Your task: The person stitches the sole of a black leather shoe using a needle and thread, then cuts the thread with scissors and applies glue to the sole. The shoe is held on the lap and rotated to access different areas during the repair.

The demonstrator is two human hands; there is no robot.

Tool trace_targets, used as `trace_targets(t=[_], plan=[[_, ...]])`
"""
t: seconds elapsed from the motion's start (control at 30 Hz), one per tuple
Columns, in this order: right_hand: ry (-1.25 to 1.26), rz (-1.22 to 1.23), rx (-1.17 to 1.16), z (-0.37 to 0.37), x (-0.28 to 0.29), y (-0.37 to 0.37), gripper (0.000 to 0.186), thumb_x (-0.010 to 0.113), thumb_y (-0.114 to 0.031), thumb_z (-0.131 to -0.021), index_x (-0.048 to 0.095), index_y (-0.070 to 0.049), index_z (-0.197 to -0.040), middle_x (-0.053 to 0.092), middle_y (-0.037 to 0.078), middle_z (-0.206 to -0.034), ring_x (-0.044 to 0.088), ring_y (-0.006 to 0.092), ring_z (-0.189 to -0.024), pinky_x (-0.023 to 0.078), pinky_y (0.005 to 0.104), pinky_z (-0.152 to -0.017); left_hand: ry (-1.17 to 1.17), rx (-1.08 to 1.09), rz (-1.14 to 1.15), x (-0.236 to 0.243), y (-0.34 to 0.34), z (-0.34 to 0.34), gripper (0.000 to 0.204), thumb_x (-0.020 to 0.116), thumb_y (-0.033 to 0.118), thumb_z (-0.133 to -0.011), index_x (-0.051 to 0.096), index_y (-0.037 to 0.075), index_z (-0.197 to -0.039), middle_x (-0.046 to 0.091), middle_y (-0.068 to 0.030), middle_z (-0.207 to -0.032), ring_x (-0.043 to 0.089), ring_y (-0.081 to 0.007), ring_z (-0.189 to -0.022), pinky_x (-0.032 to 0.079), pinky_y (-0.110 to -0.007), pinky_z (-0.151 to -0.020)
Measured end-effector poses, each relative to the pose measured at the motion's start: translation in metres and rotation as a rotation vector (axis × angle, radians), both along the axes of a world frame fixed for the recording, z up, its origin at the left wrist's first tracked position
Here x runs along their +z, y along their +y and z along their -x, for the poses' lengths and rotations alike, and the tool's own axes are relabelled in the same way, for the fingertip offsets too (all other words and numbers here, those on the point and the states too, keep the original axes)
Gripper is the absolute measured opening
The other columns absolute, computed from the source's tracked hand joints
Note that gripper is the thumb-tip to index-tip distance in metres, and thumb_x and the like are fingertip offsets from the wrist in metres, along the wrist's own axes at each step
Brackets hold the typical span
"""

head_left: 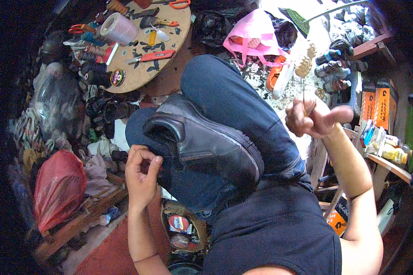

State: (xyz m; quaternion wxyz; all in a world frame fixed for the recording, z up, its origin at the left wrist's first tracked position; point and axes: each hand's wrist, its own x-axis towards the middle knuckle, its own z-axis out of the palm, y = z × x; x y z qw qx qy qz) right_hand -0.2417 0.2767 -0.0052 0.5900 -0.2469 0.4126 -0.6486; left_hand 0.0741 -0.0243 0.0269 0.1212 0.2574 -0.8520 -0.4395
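While a dark leather shoe (215,146) is lying tipped over on the person's lap, both bare hands are working on either side of it. The left hand (141,178) is hanging right by the shoe's opening, thumb and forefinger curling toward each other with a narrow gap; can't really tell if they're pinching anything. Over on the right of the shoe, the right hand (319,120) is sitting raised and well apart from it, fingers curling around a thin tool (304,89) that's poking upward, thumb sticking out sideways.

Beyond the shoe and off to its left, a round table (181,34) is holding a fat spool (119,28), a red cutter knife (153,56) and a bunch of dark scraps. A pink bag (250,34) is slouching beyond the shoe to the right, and a red plastic bag (59,190) is sitting well left of the shoe.
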Motion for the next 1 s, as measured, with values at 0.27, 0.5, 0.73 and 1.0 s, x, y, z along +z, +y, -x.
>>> trace_targets(t=[0.27, 0.5, 0.73, 1.0], plan=[[1.599, -0.833, 0.233, -0.008, 0.037, 0.036, 0.079, 0.09, -0.067, -0.062, 0.077, -0.003, -0.106, 0.072, 0.015, -0.084, 0.072, 0.0302, -0.081, 0.055, 0.0408, -0.075, 0.531, 0.55, -0.929, -0.003, 0.008, -0.003, 0.018, 0.053, 0.022, -0.112, 0.048, 0.009, -0.102, 0.063, -0.006, -0.101, 0.07, -0.0194, -0.086, 0.061, -0.031, -0.077], [1.193, -0.555, -0.243, -0.015, 0.049, 0.024, 0.018, 0.077, -0.014, -0.092, 0.072, -0.005, -0.107, 0.065, 0.007, -0.08, 0.058, 0.014, -0.073, 0.047, 0.0331, -0.068, 0.359, 0.396, -0.713, -0.005, -0.004, -0.008, 0.017, 0.066, 0.021, -0.105, 0.052, 0.011, -0.103, 0.046, 0.0044, -0.084, 0.038, -0.0057, -0.061, 0.033, -0.021, -0.053], [1.319, -0.231, -0.132, -0.043, 0.029, -0.013, 0.027, 0.078, -0.006, -0.089, 0.077, -0.015, -0.114, 0.057, 0.005, -0.092, 0.06, 0.0197, -0.077, 0.049, 0.0349, -0.066, 0.1, 0.133, -0.306, -0.002, 0.005, -0.006, 0.014, 0.078, 0.012, -0.095, 0.065, 0.008, -0.1, 0.055, 0.0067, -0.087, 0.043, -0.0019, -0.072, 0.035, -0.02, -0.065], [1.102, 0.059, 0.143, -0.015, 0.027, -0.024, 0.015, 0.072, -0.02, -0.095, 0.065, -0.008, -0.092, 0.063, 0.007, -0.101, 0.066, 0.0255, -0.086, 0.052, 0.0406, -0.072, 0.061, 0.068, -0.168, 0.01, 0.007, 0.006, 0.014, 0.081, 0.004, -0.087, 0.074, 0.005, -0.1, 0.053, 0.0072, -0.078, 0.04, -0.0029, -0.067, 0.031, -0.021, -0.061]])
